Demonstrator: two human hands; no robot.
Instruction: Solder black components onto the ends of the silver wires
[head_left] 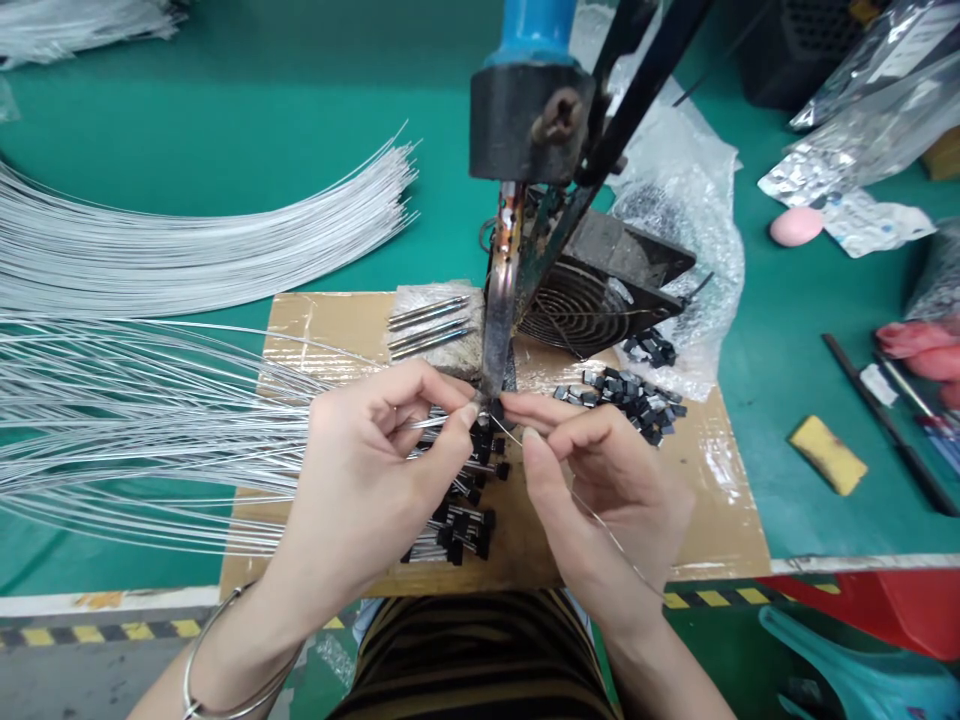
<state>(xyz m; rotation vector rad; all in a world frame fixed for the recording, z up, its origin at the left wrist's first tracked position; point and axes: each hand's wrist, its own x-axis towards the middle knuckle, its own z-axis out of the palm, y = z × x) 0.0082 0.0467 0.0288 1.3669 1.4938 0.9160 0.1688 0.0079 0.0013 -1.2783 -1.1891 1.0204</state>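
Observation:
A soldering iron [501, 300] is clamped upright with its tip pointing down, right between my two hands. My left hand [367, 470] pinches a thin grey wire between thumb and forefinger, close to the tip. My right hand [600, 480] holds a thin solder wire [611, 540] between thumb and fingers, its end reaching toward the tip. A small black connector sits at the tip; fingers partly hide the joint. Below my left hand lie several wires ending in black connectors [472, 530], on a piece of cardboard [720, 520].
Loose black connectors [637, 400] are heaped right of the iron, by a black fan [581, 310] and bubble wrap [705, 230]. Iron tips [427, 325] lie on a pad. Grey wire bundles [187, 255] stretch left. A yellow sponge [828, 455] lies at the right.

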